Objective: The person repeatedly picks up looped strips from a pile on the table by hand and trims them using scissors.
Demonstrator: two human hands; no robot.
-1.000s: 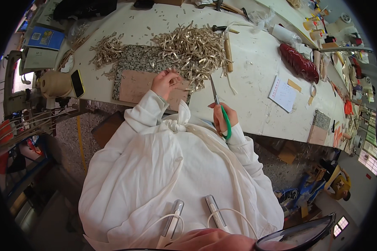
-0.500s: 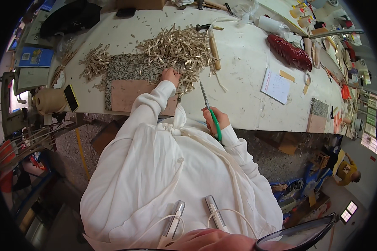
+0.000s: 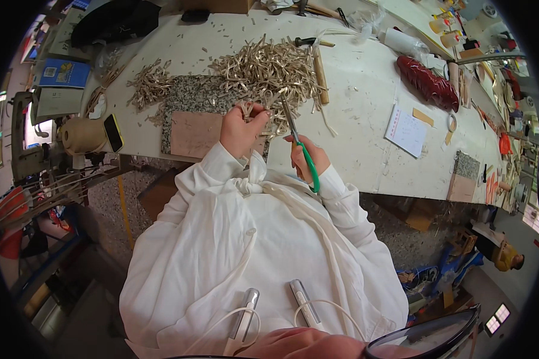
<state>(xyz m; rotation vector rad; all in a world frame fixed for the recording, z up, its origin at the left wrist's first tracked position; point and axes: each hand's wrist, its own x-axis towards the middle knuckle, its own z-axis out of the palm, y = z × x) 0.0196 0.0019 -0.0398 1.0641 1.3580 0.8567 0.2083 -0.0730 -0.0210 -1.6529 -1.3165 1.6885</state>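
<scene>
My left hand (image 3: pixel 241 130) is closed in a pinch on a gold-beige strip (image 3: pixel 248 108), held just in front of the speckled stone slab. My right hand (image 3: pixel 310 159) grips green-handled scissors (image 3: pixel 306 157), their blades pointing away from me and up beside the left fingertips. Whether the blades are apart is hard to make out. Behind both hands lies a big heap of shiny gold-beige strips (image 3: pixel 263 69), partly over the speckled slab (image 3: pixel 203 94). A smaller pile of strips (image 3: pixel 150 84) sits to its left. Along the slab's near side is a pinkish board (image 3: pixel 193 133).
A wooden stick (image 3: pixel 321 78) and a black-handled tool (image 3: pixel 308 42) border the heap. Farther right are a written sheet (image 3: pixel 406 130), a dark red wrapped bundle (image 3: pixel 427 84) and a tape roll (image 3: pixel 451 123). At left stand a thread cone (image 3: pixel 84 135) and a phone (image 3: pixel 113 133).
My left hand has drawn back from the heap toward me with a strip. The scissors' blades now stand closer to it. The whole view has shifted slightly.
</scene>
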